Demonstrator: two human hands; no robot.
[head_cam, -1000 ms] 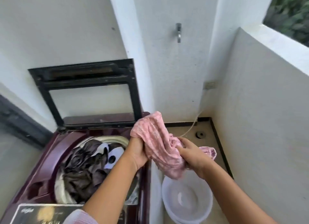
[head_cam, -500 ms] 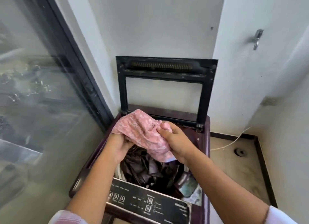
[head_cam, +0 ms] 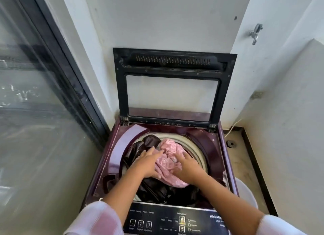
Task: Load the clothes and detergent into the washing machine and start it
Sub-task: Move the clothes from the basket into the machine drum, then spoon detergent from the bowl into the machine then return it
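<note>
Pink and kind of crinkly, with a faint pale pattern all over, the pink garment [head_cam: 167, 162] is bunched up in a loose heap inside the drum of the washing machine [head_cam: 114, 143]. It sits toward the middle and back of the opening, on top of a pile of dark clothes [head_cam: 157, 191] that look glossy brown-black and pretty creased. Both hands are down in there on it. The left hand [head_cam: 146, 163] lies flat with its fingers stretched forward, across the left edge of the pink fabric where it meets the dark stuff. The right hand [head_cam: 188, 167] has its fingers spread and presses on the right side of the heap. Neither one is curled around anything, so it's flat palms pushing, not a grip. You can see the cream drum rim [head_cam: 191, 141] curving round behind the laundry, set into the machine's maroon top. The lid [head_cam: 175, 62] is a black frame with a clear window, standing fully open against the white wall. Nearest the camera is the dark control panel [head_cam: 168, 220] with buttons numbered 1, 2 and 3 and small white lettering that's mostly too blurry to read. Pale pink-and-white sleeves [head_cam: 94, 220] show at the bottom corners. To the right of the machine a white basin [head_cam: 245, 194] sits on the floor [head_cam: 245, 164], partly hidden by the right arm. Further back there's a round drain [head_cam: 230, 144] and a pale cord [head_cam: 234, 127] running along the wall base. A metal fitting [head_cam: 256, 34] sticks out of the wall up high on the right, and a glass door [head_cam: 35, 120] with a dark frame fills the left side.
</note>
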